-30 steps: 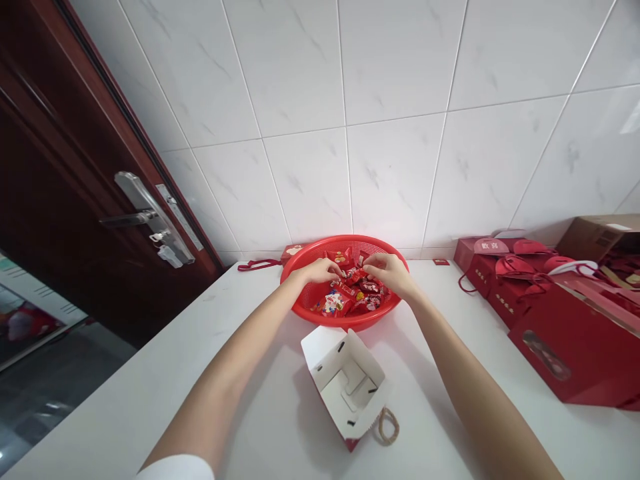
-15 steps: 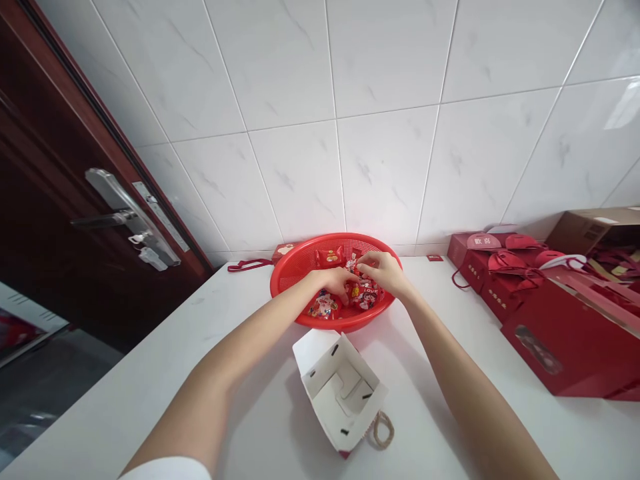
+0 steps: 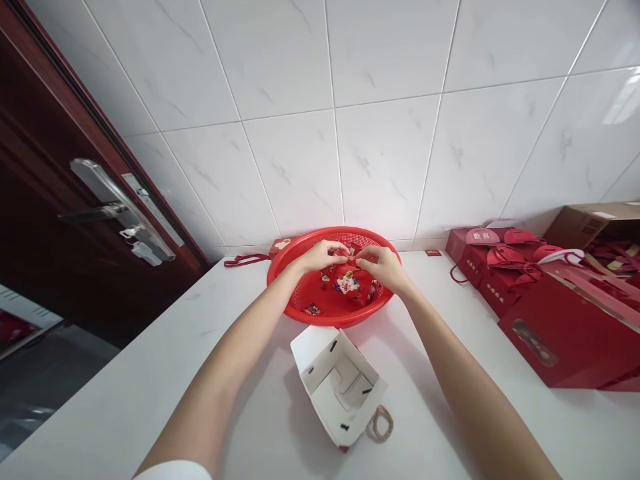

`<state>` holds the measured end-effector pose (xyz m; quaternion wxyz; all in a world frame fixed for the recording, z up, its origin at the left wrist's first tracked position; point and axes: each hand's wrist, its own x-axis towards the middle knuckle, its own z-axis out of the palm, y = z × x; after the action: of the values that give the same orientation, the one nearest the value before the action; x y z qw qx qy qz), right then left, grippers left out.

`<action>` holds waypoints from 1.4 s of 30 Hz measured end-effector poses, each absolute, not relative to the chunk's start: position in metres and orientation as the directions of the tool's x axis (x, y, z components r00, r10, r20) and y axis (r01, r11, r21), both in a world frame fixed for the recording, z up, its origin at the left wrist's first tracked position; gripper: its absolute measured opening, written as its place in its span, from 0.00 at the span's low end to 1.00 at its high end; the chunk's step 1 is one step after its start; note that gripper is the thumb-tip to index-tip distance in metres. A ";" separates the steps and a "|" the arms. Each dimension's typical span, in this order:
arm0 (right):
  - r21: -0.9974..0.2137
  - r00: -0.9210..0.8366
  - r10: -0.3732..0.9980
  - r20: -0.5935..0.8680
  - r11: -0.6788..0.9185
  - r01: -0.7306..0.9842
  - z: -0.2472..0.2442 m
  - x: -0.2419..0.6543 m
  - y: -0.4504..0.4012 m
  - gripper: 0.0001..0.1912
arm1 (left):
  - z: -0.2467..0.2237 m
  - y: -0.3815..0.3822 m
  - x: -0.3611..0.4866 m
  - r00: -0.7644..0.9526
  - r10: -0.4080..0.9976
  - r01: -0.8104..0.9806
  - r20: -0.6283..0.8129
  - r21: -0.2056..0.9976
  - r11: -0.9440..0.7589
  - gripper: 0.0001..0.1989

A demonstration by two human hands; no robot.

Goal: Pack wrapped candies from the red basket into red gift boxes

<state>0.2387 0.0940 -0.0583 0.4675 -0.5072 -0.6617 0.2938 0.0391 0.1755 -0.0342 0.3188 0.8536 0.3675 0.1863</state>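
Observation:
A round red plastic basket (image 3: 305,308) stands near the tiled wall, with several small red packets inside. Over its middle, my left hand (image 3: 323,255) and my right hand (image 3: 384,265) pinch the top of a red candy packet (image 3: 347,283) with a white and blue print, fingertips close together. Just in front of the basket lies an open box (image 3: 340,387), white inside, its flap toward the basket. A loop of brown twine (image 3: 383,425) is at the box's right side.
Red gift boxes (image 3: 570,327) and a brown carton (image 3: 580,227) line the right side of the white table (image 3: 240,300). A dark red strap (image 3: 245,260) lies left of the basket. A brown door (image 3: 60,167) with a metal handle is at the left.
My left hand has moved up and back from the basket's middle. Both hands now grip the candy packet, which has shifted to the right and up from the basket's front left.

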 end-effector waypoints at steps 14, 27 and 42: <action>-0.887 -0.030 0.961 0.274 0.265 0.377 -0.055 0.236 0.090 0.18 | -0.028 0.166 0.050 0.594 0.771 0.256 0.230 0.855 -0.452 0.28; -0.905 -0.057 0.939 0.339 0.342 0.251 -0.063 0.240 0.100 0.16 | -0.028 0.148 0.068 0.543 0.789 0.294 0.289 0.814 -0.500 0.25; -0.920 0.054 0.940 0.336 0.316 0.231 -0.072 0.242 0.107 0.18 | -0.066 0.174 0.027 0.394 0.468 0.919 -0.791 0.324 -0.227 0.19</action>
<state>0.2420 0.1070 -0.0719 0.5405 -0.4844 -0.6047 0.3280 0.0274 0.1736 -0.0661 0.4025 0.7315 0.4740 -0.2797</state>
